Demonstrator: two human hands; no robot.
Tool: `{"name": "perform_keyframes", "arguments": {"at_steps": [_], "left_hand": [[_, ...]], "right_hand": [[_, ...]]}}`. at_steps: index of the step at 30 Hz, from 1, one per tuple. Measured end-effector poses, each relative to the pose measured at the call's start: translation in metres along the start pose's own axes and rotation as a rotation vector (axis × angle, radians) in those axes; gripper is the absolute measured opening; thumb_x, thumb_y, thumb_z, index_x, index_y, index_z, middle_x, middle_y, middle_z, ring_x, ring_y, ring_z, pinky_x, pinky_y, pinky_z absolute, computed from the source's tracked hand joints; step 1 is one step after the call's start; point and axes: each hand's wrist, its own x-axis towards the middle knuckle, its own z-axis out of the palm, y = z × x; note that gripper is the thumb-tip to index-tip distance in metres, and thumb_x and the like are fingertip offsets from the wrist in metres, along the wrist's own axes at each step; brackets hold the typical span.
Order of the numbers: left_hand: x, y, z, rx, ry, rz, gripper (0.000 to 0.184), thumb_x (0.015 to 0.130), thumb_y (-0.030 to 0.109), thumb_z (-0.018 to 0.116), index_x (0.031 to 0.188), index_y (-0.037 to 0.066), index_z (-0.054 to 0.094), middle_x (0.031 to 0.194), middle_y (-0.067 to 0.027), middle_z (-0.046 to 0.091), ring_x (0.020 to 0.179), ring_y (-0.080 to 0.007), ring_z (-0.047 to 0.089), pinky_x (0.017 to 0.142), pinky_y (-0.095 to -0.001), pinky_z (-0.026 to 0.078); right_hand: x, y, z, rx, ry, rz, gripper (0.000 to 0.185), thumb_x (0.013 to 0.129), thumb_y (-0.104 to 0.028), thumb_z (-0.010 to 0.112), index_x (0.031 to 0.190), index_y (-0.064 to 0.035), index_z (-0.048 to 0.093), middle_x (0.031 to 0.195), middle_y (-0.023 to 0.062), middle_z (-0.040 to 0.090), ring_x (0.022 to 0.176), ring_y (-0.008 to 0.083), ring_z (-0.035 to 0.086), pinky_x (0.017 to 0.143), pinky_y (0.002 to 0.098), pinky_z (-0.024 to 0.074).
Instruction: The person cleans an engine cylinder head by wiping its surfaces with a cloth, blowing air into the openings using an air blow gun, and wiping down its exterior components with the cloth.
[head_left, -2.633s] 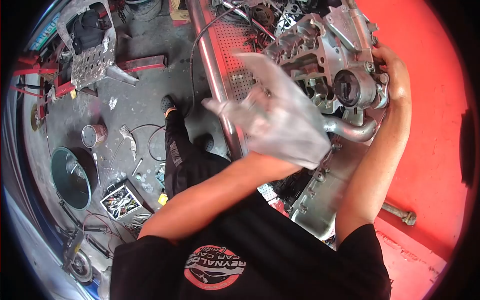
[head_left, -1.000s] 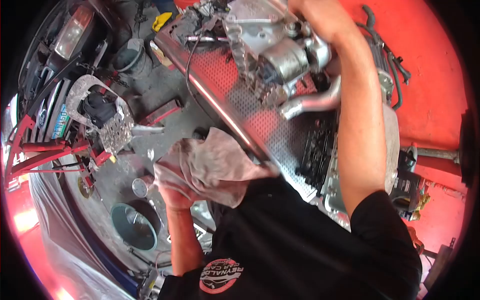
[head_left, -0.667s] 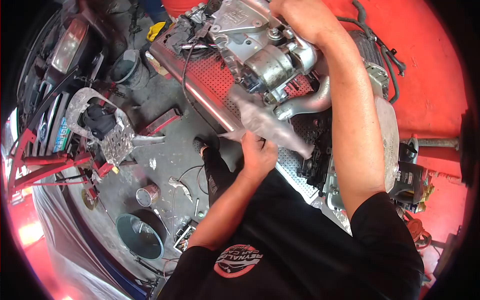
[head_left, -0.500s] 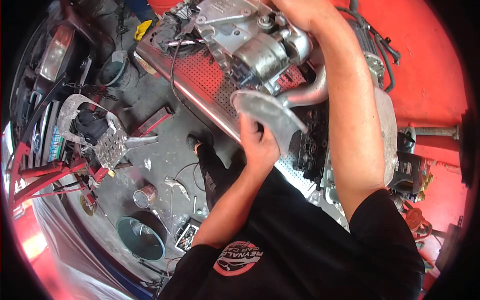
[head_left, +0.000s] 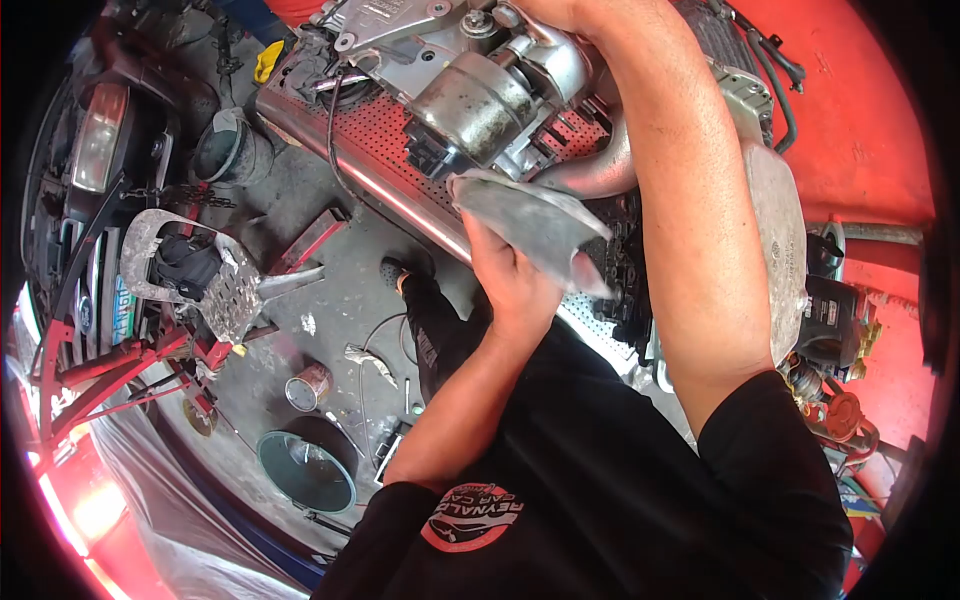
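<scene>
A grey, bent, sheet-like piece [head_left: 535,220] is in my left hand [head_left: 515,285], whose thumb and fingers are closed on its near edge. Its material is unclear. My right hand [head_left: 562,14] is at the top edge of the view, against the upper end of a metal engine assembly [head_left: 475,110]. Its fingers are cut off by the frame, so their grip is hidden. The assembly has a stained round housing, a flat bracket and a black connector. Just behind the grey piece, a curved silver pipe [head_left: 595,172] runs under my right forearm.
Beneath the assembly is a perforated metal bench [head_left: 375,135]. A dark engine part [head_left: 627,270] lies on it by my right forearm. To the left are a worn chair [head_left: 235,305], a bucket [head_left: 232,150] and a car front [head_left: 100,140]; a green tub [head_left: 305,470] stands on the floor.
The grey piece has turned and bent in my left hand, which shifted slightly left and up in view. The metal assembly and my right hand also appear further left; the camera view has shifted too.
</scene>
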Motion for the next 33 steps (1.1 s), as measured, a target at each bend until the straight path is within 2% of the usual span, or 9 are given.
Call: {"name": "perform_keyframes", "arguments": {"at_steps": [1, 3, 6, 11, 15, 17, 21, 24, 33], "left_hand": [[0.007, 0.012, 0.0, 0.003, -0.002, -0.002, 0.04, 0.096, 0.019, 0.056, 0.128, 0.002, 0.038, 0.101, -0.0105, 0.055, 0.092, -0.0204, 0.061, 0.079, -0.0354, 0.053], [0.028, 0.047, -0.004, -0.292, -0.103, -0.789, 0.031, 0.096, 0.02, 0.054, 0.119, 0.003, 0.043, 0.09, -0.0128, 0.056, 0.078, -0.0261, 0.064, 0.06, -0.0424, 0.055], [0.043, 0.024, -0.025, -0.376, -0.005, -0.818, 0.023, 0.096, 0.025, 0.058, 0.1, 0.002, 0.054, 0.085, -0.0105, 0.057, 0.068, -0.0235, 0.062, 0.052, -0.0413, 0.054], [0.066, 0.054, -0.12, -0.173, 0.238, -0.399, 0.028, 0.098, 0.019, 0.046, 0.113, -0.001, 0.059, 0.101, -0.0123, 0.065, 0.087, -0.0222, 0.066, 0.075, -0.036, 0.055], [0.152, 0.19, -0.082, -0.06, 0.064, 0.226, 0.026, 0.094, 0.015, 0.048, 0.111, -0.002, 0.059, 0.1, -0.0135, 0.065, 0.089, -0.0245, 0.065, 0.078, -0.0382, 0.054], [0.19, 0.219, -0.041, -0.137, -0.194, 0.177, 0.028, 0.101, 0.018, 0.043, 0.114, -0.001, 0.058, 0.112, -0.0173, 0.063, 0.106, -0.0261, 0.062, 0.096, -0.0444, 0.048], [0.206, 0.202, 0.023, 0.596, -0.651, 0.066, 0.012, 0.089, 0.011, 0.066, 0.092, 0.0, 0.067, 0.079, -0.0002, 0.062, 0.07, -0.0086, 0.053, 0.067, -0.0214, 0.042], [0.218, 0.197, 0.014, 0.163, -0.766, 0.079, 0.014, 0.089, 0.009, 0.066, 0.097, -0.001, 0.07, 0.079, 0.0007, 0.062, 0.071, -0.0071, 0.052, 0.066, -0.021, 0.041], [0.319, 0.14, 0.035, 0.969, -0.813, 0.609, 0.038, 0.097, 0.029, 0.051, 0.111, -0.003, 0.064, 0.103, -0.0202, 0.068, 0.097, -0.0311, 0.065, 0.089, -0.0376, 0.049]], "right_hand": [[0.0, 0.003, 0.0, 0.003, -0.001, 0.002, 0.032, 0.081, -0.013, 0.049, 0.094, 0.0077, 0.069, 0.103, 0.0287, 0.065, 0.096, 0.0388, 0.065, 0.087, 0.0435, 0.0508], [0.003, 0.012, 0.0, -0.21, -0.01, -0.21, 0.031, 0.081, -0.012, 0.049, 0.092, 0.0072, 0.07, 0.101, 0.0275, 0.066, 0.094, 0.0384, 0.066, 0.085, 0.0421, 0.0518], [0.015, 0.025, 0.003, -0.401, -0.032, -0.32, 0.032, 0.082, -0.013, 0.048, 0.097, 0.0063, 0.069, 0.103, 0.0259, 0.067, 0.095, 0.0378, 0.066, 0.083, 0.0413, 0.0526], [-0.012, -0.005, -0.027, 0.373, -0.076, 0.245, 0.047, 0.08, -0.021, 0.05, 0.12, 0.0014, 0.062, 0.124, 0.025, 0.06, 0.112, 0.036, 0.06, 0.098, 0.0429, 0.0457], [-0.024, -0.009, -0.005, 0.419, 0.233, 0.111, 0.056, 0.084, -0.03, 0.053, 0.13, 0.0021, 0.053, 0.126, 0.0266, 0.058, 0.118, 0.0368, 0.057, 0.102, 0.0421, 0.0423], [-0.029, -0.014, -0.005, 0.452, 0.37, 0.074, 0.059, 0.085, -0.033, 0.055, 0.132, 0.0024, 0.051, 0.127, 0.0272, 0.057, 0.119, 0.0367, 0.056, 0.104, 0.0418, 0.0412], [-0.019, 0.003, -0.018, 0.656, 0.073, 0.008, 0.059, 0.09, -0.037, 0.053, 0.138, -0.0044, 0.048, 0.136, 0.0217, 0.053, 0.125, 0.0357, 0.051, 0.106, 0.0408, 0.0399], [-0.013, 0.009, -0.012, 0.656, 0.049, -0.038, 0.051, 0.092, -0.032, 0.049, 0.135, -0.0041, 0.05, 0.135, 0.0204, 0.053, 0.126, 0.0343, 0.05, 0.107, 0.0401, 0.0388], [0.001, 0.06, 0.04, -0.02, 0.581, -0.15, 0.037, 0.098, -0.016, 0.037, 0.126, -0.0032, 0.058, 0.133, 0.0167, 0.056, 0.129, 0.03, 0.047, 0.109, 0.038, 0.0355]]}}
